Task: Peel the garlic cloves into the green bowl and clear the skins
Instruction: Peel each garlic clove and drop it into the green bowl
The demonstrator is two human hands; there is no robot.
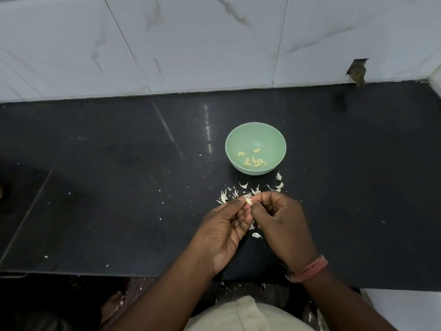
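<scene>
Together, left hand (226, 231) and right hand (280, 220) pinch a seemingly half-peeled garlic clove (248, 200) near the green bowl (255, 130).

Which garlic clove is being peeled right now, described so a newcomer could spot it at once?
Start at the green bowl on the dark counter and come toward the person, past the scattered skins. There the left hand and right hand meet, pinching one pale garlic clove between their fingers. Unlike the peeled cloves in the bowl, it is held above the counter.
</scene>
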